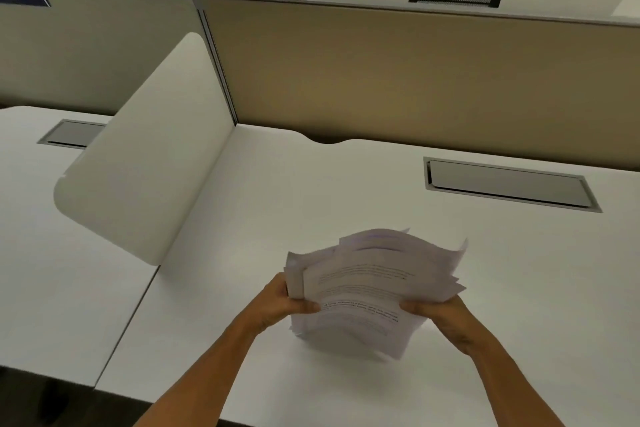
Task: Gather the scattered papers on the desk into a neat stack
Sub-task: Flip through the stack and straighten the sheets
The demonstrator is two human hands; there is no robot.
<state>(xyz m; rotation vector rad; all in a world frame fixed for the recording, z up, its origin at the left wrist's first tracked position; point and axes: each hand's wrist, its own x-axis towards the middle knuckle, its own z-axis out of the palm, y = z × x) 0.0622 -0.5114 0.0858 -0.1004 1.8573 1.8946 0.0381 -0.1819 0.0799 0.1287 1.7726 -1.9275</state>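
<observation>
A thick bundle of white printed papers (367, 284) stands nearly upright on the white desk (346, 191), its lower edge resting on the surface. The sheets are uneven, with corners sticking out at the top and right. My left hand (284, 302) grips the bundle's left edge, thumb on the front sheet. My right hand (440, 315) grips the right edge the same way. No loose sheets lie elsewhere on the desk.
A white rounded divider panel (145, 156) rises on the left, and a tan partition wall (415, 80) runs along the back. A grey cable hatch (509, 184) is set into the desk at the back right. Two black chair backs show beyond the partition.
</observation>
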